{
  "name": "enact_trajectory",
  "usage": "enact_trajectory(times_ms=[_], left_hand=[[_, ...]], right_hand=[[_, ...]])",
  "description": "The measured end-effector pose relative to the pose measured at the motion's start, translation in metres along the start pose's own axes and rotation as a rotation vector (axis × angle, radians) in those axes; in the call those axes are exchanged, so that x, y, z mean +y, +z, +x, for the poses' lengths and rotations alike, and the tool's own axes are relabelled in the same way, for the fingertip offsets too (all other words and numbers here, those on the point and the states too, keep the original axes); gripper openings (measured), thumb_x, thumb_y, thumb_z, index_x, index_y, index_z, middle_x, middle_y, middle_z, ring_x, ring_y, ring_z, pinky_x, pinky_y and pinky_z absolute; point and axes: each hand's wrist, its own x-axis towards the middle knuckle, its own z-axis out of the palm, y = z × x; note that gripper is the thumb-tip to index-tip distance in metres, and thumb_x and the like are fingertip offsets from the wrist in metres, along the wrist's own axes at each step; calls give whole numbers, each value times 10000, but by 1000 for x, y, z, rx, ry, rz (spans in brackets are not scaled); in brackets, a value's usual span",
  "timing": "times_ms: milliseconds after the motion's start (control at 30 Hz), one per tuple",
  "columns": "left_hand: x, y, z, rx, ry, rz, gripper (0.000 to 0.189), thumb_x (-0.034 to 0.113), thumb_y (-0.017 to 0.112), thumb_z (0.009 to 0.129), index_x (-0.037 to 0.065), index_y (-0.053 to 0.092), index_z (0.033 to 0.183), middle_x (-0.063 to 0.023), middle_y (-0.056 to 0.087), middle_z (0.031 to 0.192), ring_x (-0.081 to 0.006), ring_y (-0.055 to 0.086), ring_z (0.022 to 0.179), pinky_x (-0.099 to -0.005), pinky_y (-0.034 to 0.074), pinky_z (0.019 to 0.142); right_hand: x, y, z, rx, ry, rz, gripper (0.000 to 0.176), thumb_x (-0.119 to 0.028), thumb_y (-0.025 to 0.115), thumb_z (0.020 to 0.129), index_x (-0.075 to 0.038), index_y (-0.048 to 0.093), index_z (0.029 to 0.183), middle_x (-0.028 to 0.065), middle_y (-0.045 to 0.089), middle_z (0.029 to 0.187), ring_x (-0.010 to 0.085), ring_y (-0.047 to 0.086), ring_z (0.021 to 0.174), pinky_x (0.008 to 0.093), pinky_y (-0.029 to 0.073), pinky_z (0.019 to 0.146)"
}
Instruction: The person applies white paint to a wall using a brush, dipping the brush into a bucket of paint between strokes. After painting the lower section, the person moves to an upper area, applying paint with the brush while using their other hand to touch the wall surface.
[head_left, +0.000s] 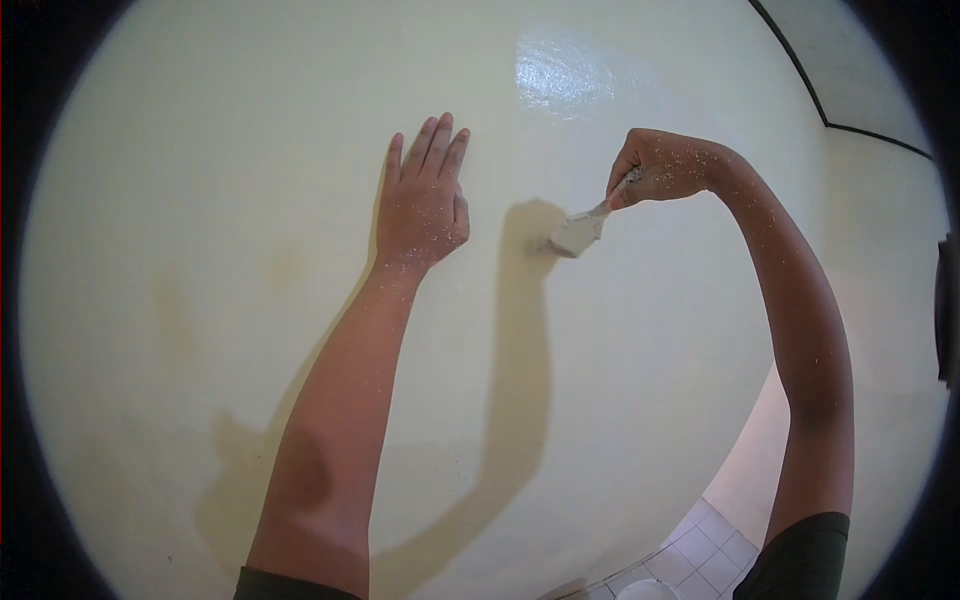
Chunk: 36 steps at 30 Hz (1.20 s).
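Note:
My left hand (pixel 421 198) lies on the cream wall (pixel 300 170), fingers stretched upward and a little apart, holding nothing. Pale flecks dot its back and wrist. To the right, my right hand (pixel 664 168) is bent down at the wrist, its fingers closed around the handle of a scraper (pixel 577 234). The broad, pale-coated blade points down and left, its edge right at the wall. Much of the handle is hidden in my fist, and white flecks cover that hand too.
A glossy patch (pixel 565 78) shines high on the wall. Shadows of my arms fall across it. White floor tiles (pixel 700 548) and a round white rim (pixel 648 590) show at the bottom. A dark object (pixel 944 310) is on the far right, with a dark trim line (pixel 795 62) above.

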Motion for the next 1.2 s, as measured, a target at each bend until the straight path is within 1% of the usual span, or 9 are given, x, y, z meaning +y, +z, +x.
enact_trajectory(times_ms=[67,167,267,367,567,767,867,1067,1200], left_hand=[[0,0,-1,2,-1,4,681,114,505,925,140,389,1596,-58,331,1688,-216,278,1571,-513,192,1306],[0,2,-1,10,-4,-7,684,115,512,915,139,403,1589,-59,334,1687,-215,284,1569,-517,196,1303],[-1,2,-1,25,-2,-22,684,114,514,907,138,412,1583,-59,339,1684,-215,293,1564,-521,202,1301],[-1,2,-1,24,-2,-24,675,112,503,909,138,419,1578,-60,351,1677,-217,302,1559,-519,211,1298],[0,1,-1,48,-12,-45,647,98,480,907,136,454,1552,-62,386,1655,-223,327,1546,-512,226,1295],[2,-5,-1,50,-20,-73,654,88,480,898,135,457,1550,-67,397,1648,-226,335,1542,-506,223,1296],[1,-7,0,37,-12,-57,660,87,488,894,134,454,1552,-68,396,1648,-226,335,1541,-504,218,1297],[0,0,-1,56,-4,-57,654,90,494,900,128,451,1552,-71,390,1651,-227,332,1542,-510,214,1296],[-1,3,-1,57,6,-32,643,97,494,912,126,447,1553,-71,386,1654,-228,332,1541,-512,219,1294]], right_hand=[[2,-7,4,30,-74,-14,195,-168,849,864,-42,826,1012,117,799,898,161,707,771,346,562,723],[7,-20,18,346,-83,-77,142,-101,827,870,-16,817,984,122,795,888,176,718,780,349,575,730],[12,-36,35,621,-92,-124,153,-78,804,825,3,800,954,193,767,896,310,736,828,406,578,784],[13,-47,53,810,-148,-167,165,-41,781,819,-9,793,981,190,766,910,343,742,856,434,582,796],[20,-58,97,1211,-69,-316,199,-139,759,901,-71,788,1085,171,771,926,351,747,826,440,589,743],[6,-44,108,1419,149,-323,222,-239,646,1010,-99,781,1116,160,763,894,358,735,807,460,580,711],[11,-37,100,1362,105,-432,238,-245,628,1031,-81,774,1125,156,750,833,342,701,720,452,552,671],[18,-25,53,913,-172,-195,249,-194,692,1008,-1,766,1147,130,697,729,213,535,583,402,457,591],[-10,-10,12,548,-59,-34,223,-152,705,979,-19,776,1144,136,722,763,195,591,585,379,489,588]])
